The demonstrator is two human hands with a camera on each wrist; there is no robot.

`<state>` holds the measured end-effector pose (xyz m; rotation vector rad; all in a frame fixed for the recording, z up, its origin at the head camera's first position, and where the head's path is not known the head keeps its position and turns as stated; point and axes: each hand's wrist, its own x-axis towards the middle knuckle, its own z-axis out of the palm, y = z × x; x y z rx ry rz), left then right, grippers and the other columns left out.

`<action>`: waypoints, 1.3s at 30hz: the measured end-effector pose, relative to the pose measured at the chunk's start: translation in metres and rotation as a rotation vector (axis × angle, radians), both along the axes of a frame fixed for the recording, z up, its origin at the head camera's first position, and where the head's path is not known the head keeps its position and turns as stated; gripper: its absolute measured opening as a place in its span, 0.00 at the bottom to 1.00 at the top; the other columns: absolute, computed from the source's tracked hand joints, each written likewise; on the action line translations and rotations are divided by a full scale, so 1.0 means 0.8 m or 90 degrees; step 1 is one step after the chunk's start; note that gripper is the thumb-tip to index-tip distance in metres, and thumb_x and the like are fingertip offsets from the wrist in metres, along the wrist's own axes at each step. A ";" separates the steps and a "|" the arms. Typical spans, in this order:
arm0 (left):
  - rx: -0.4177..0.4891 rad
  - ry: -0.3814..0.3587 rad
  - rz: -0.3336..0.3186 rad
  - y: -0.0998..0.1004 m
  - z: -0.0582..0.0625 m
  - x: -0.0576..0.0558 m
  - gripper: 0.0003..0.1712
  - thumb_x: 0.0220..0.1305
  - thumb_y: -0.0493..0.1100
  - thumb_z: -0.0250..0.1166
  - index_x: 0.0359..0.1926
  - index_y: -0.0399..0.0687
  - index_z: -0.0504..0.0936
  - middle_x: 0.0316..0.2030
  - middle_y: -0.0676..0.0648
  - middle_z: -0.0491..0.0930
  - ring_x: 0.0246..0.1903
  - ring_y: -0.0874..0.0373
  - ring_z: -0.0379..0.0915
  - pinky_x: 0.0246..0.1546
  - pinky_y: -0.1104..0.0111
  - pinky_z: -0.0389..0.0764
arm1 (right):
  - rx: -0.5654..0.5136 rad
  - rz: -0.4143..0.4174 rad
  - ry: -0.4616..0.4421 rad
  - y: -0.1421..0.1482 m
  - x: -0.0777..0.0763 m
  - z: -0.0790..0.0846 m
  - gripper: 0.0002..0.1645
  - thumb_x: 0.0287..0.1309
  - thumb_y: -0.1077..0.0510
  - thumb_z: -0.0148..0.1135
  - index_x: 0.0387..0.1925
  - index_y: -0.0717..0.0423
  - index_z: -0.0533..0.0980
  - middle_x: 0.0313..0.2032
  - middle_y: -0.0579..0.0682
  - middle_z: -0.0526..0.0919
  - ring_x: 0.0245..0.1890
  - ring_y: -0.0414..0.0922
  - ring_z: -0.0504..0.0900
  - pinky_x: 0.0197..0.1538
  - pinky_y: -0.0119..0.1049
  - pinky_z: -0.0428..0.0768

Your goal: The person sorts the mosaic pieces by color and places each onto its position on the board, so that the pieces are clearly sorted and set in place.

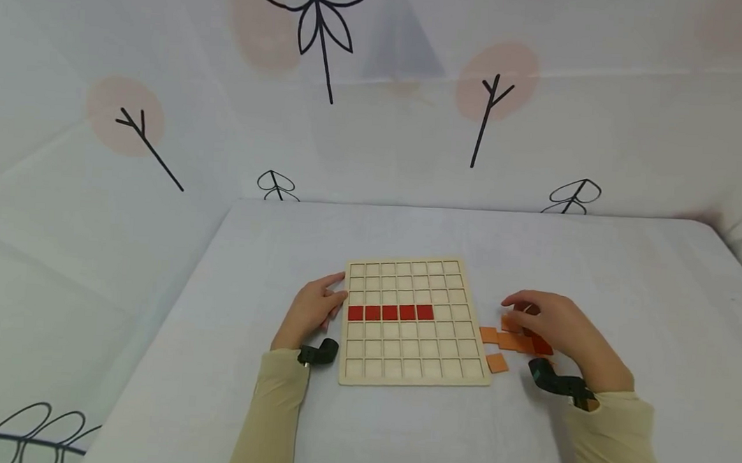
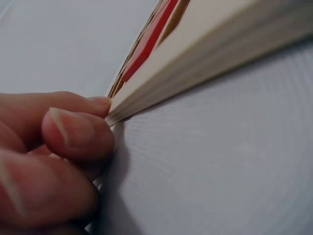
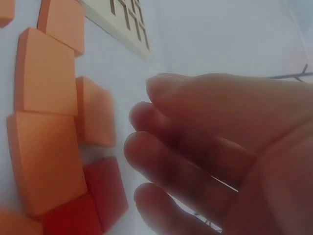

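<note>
A pale wooden grid board (image 1: 413, 383) lies flat, with a row of several red square tiles (image 1: 390, 313) running from its left side. My left hand (image 1: 309, 311) touches the board's left edge with its fingertips; the left wrist view shows the fingers (image 2: 78, 129) against that edge. To the right of the board, my right hand (image 1: 557, 329) hovers over loose orange tiles (image 1: 515, 342) and red tiles (image 3: 106, 193). Its fingers are loosely bent, and no tile shows between them in the right wrist view.
One orange tile (image 1: 497, 363) lies apart near the board's lower right corner. A white cloth covers the table (image 1: 436, 438). Behind it hangs a patterned fabric backdrop (image 1: 382, 141), with another fabric side (image 1: 93, 245) at the left.
</note>
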<state>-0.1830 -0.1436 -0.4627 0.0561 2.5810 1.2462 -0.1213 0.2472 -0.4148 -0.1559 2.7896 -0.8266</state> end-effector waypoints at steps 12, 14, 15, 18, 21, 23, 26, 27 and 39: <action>-0.001 0.012 0.000 -0.001 0.005 -0.003 0.28 0.60 0.53 0.57 0.62 0.62 0.64 0.12 0.49 0.70 0.06 0.58 0.62 0.10 0.68 0.65 | 0.027 -0.004 -0.003 0.018 -0.001 0.000 0.19 0.55 0.52 0.58 0.47 0.55 0.74 0.35 0.51 0.77 0.36 0.49 0.73 0.38 0.46 0.73; -0.001 0.013 -0.002 -0.001 0.005 -0.003 0.28 0.60 0.53 0.57 0.62 0.62 0.64 0.12 0.50 0.70 0.06 0.58 0.62 0.10 0.68 0.65 | 0.028 -0.007 -0.010 0.020 0.000 0.000 0.20 0.54 0.51 0.58 0.48 0.56 0.74 0.35 0.51 0.76 0.36 0.49 0.72 0.37 0.46 0.73; -0.002 0.014 -0.003 -0.001 0.006 -0.002 0.28 0.61 0.53 0.57 0.62 0.62 0.64 0.12 0.50 0.70 0.06 0.58 0.62 0.10 0.68 0.65 | 0.028 -0.007 -0.013 0.021 0.001 -0.001 0.21 0.54 0.50 0.59 0.48 0.56 0.74 0.34 0.51 0.76 0.36 0.49 0.72 0.37 0.46 0.73; -0.003 0.009 -0.001 -0.001 0.005 -0.002 0.28 0.60 0.53 0.56 0.62 0.61 0.64 0.12 0.50 0.70 0.06 0.58 0.61 0.10 0.68 0.65 | 0.026 -0.011 -0.024 0.025 0.002 -0.003 0.23 0.53 0.48 0.59 0.47 0.57 0.74 0.34 0.51 0.76 0.36 0.49 0.72 0.37 0.45 0.73; 0.001 0.003 0.001 -0.001 0.003 -0.001 0.28 0.60 0.53 0.57 0.62 0.61 0.64 0.13 0.50 0.69 0.06 0.58 0.61 0.10 0.68 0.65 | 0.022 -0.022 -0.037 0.029 0.004 -0.005 0.24 0.52 0.47 0.60 0.47 0.57 0.74 0.33 0.51 0.76 0.36 0.49 0.72 0.36 0.44 0.73; 0.004 0.000 0.003 -0.001 0.003 0.000 0.28 0.60 0.52 0.57 0.62 0.61 0.64 0.13 0.50 0.69 0.06 0.58 0.61 0.10 0.68 0.65 | 0.023 -0.040 -0.045 0.029 0.005 -0.006 0.24 0.51 0.46 0.61 0.47 0.55 0.74 0.32 0.50 0.76 0.36 0.49 0.72 0.36 0.42 0.73; 0.006 -0.003 0.007 0.000 0.002 0.001 0.27 0.60 0.52 0.57 0.62 0.62 0.65 0.13 0.49 0.69 0.06 0.58 0.61 0.09 0.69 0.64 | 0.016 -0.040 -0.049 0.030 0.006 -0.006 0.25 0.50 0.45 0.61 0.46 0.57 0.73 0.32 0.51 0.75 0.36 0.50 0.73 0.37 0.43 0.73; 0.006 -0.002 0.009 0.000 0.002 0.001 0.27 0.60 0.52 0.57 0.61 0.62 0.65 0.13 0.49 0.69 0.06 0.58 0.61 0.09 0.69 0.64 | 0.018 -0.042 -0.051 0.031 0.006 -0.007 0.26 0.50 0.45 0.62 0.46 0.56 0.73 0.32 0.50 0.75 0.37 0.50 0.73 0.37 0.44 0.73; -0.001 -0.002 0.007 0.000 -0.002 0.000 0.27 0.60 0.52 0.57 0.62 0.62 0.65 0.13 0.50 0.69 0.06 0.58 0.61 0.09 0.69 0.64 | 0.013 -0.007 -0.078 0.040 0.007 -0.016 0.23 0.51 0.52 0.62 0.46 0.60 0.73 0.36 0.54 0.74 0.38 0.53 0.72 0.40 0.50 0.72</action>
